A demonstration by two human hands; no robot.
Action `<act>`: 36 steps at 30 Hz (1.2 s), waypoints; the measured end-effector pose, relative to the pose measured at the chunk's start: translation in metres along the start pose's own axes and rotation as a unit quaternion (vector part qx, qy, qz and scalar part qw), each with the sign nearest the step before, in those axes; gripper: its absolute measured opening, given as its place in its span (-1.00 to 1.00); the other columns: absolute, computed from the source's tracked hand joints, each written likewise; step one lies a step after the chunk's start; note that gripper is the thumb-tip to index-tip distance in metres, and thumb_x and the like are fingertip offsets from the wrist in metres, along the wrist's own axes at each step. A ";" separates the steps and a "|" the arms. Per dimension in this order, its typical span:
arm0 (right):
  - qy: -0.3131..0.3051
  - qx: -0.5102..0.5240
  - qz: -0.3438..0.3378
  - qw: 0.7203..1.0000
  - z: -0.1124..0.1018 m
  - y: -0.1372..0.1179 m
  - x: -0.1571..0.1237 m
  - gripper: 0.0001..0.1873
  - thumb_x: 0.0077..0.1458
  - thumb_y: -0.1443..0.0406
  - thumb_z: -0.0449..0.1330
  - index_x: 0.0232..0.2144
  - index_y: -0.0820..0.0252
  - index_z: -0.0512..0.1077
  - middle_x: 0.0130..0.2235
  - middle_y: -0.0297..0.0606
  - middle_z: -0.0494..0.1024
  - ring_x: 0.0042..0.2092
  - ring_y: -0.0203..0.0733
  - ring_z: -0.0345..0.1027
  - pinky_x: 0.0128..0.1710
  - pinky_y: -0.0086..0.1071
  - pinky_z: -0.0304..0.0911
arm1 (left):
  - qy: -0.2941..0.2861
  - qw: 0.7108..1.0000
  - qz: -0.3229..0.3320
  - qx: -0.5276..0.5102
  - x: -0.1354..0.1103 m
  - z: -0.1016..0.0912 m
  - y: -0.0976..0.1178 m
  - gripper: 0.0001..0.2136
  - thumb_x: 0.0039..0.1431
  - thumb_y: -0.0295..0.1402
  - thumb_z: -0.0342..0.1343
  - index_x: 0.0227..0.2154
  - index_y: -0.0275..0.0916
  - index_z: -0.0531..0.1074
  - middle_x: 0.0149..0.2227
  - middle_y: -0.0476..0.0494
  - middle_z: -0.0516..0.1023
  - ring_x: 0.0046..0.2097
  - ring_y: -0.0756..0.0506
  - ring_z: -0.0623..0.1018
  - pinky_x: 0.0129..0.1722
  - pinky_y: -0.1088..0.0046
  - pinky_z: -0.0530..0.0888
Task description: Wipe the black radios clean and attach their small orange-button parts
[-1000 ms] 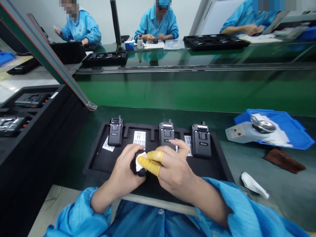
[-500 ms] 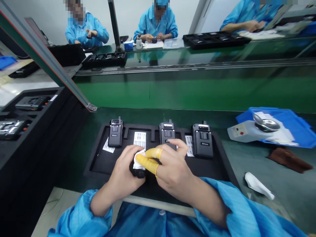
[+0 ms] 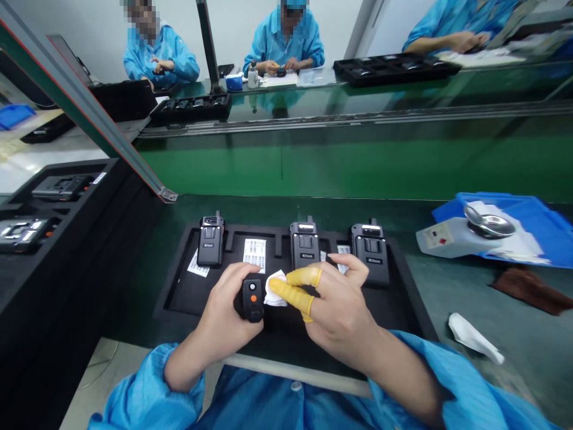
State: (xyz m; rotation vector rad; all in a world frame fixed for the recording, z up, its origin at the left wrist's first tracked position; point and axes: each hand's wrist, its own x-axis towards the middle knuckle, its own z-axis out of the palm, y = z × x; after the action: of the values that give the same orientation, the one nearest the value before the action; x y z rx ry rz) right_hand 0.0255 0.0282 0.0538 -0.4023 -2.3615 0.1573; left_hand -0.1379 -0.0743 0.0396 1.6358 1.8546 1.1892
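My left hand (image 3: 226, 310) grips a small black radio (image 3: 253, 300) end-on, its orange button facing me. My right hand (image 3: 333, 304), with yellow finger cots on two fingers, pinches a white wipe (image 3: 274, 289) just right of the radio's end. Both hands hover over a black foam tray (image 3: 179, 295). Three black radios stand upright along the tray's far edge: left (image 3: 210, 240), middle (image 3: 305, 243), right (image 3: 370, 252). White printed labels (image 3: 254, 254) lie in the tray between them.
A blue bin (image 3: 535, 224) with a white device and metal dish (image 3: 487, 222) sits at right, with a brown cloth (image 3: 528, 291) and a white wipe (image 3: 475, 345) nearer me. Black trays of devices (image 3: 49, 197) stack at left. Other people in blue coats work across the green conveyor (image 3: 358, 158).
My right hand slid the white wipe to the right, off the end of the radio, uncovering its orange button. My left hand kept its grip.
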 end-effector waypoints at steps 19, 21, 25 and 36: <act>0.012 0.024 -0.028 0.999 0.006 -0.012 0.002 -0.59 0.06 0.54 -0.04 -0.30 0.04 0.49 -0.39 -0.45 0.53 -0.30 -0.36 0.32 0.01 -0.19 -0.14 | 0.004 1.000 0.016 -0.006 -0.001 0.002 -0.001 -0.46 -0.23 -0.60 0.02 -0.07 -0.16 0.28 -0.06 -0.14 0.40 0.01 -0.15 0.44 -0.01 0.27 0.42; 0.015 0.024 -0.019 0.999 0.005 -0.009 0.000 -0.58 0.04 0.56 -0.04 -0.30 0.02 0.50 -0.38 -0.46 0.54 -0.29 -0.36 0.32 0.00 -0.20 -0.14 | 0.001 1.000 0.003 -0.002 0.000 0.001 0.000 -0.47 -0.22 -0.60 0.02 -0.08 -0.16 0.28 -0.07 -0.14 0.40 0.00 -0.15 0.45 -0.01 0.26 0.42; 0.009 -0.002 0.005 1.000 0.001 0.001 -0.009 -0.55 -0.03 0.59 -0.03 -0.32 0.05 0.51 -0.40 -0.43 0.51 -0.35 -0.37 0.29 -0.02 -0.19 -0.11 | 0.003 1.000 -0.012 0.008 0.001 -0.001 0.001 -0.49 -0.20 -0.59 0.04 -0.09 -0.16 0.29 -0.08 -0.15 0.40 0.00 -0.16 0.45 -0.01 0.25 0.41; -0.021 -0.019 0.059 0.998 -0.004 0.019 -0.035 -0.66 -0.21 0.59 0.02 -0.55 0.11 0.47 -0.41 -0.39 0.50 -0.37 -0.35 0.28 -0.06 -0.22 -0.06 | 0.004 1.000 -0.008 0.028 0.000 -0.002 0.003 -0.51 -0.15 -0.59 0.05 -0.06 -0.17 0.29 -0.06 -0.16 0.41 0.02 -0.18 0.45 -0.02 0.23 0.42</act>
State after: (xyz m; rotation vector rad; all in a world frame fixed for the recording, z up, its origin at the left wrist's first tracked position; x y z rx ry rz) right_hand 0.0570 0.0348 0.0300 -0.5629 -2.3844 0.1791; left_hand -0.1373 -0.0752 0.0430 1.6458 1.9191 1.1475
